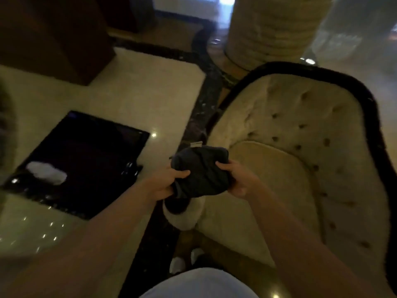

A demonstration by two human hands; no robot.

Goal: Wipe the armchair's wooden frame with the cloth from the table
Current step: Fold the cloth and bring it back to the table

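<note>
Both hands out front, holding dark cloth (pixel 200 171) between them in mid-air. Left hand (pixel 166 182) closed on cloth's left edge, thumb on top. Right hand (pixel 238 178) closed on right edge, fingers curled under. Cloth bunched, small pale tag at far side. Cloth hangs above front left corner of armchair (pixel 290 134): cream tufted upholstery, dark wooden frame (pixel 365 91) along back rim. Black square table (pixel 90 160) to left, white object (pixel 46 176) on it. Picture blurred.

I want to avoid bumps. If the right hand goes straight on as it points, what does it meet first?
Probably the cloth that the right hand already grips; beyond it, the left hand.
</note>
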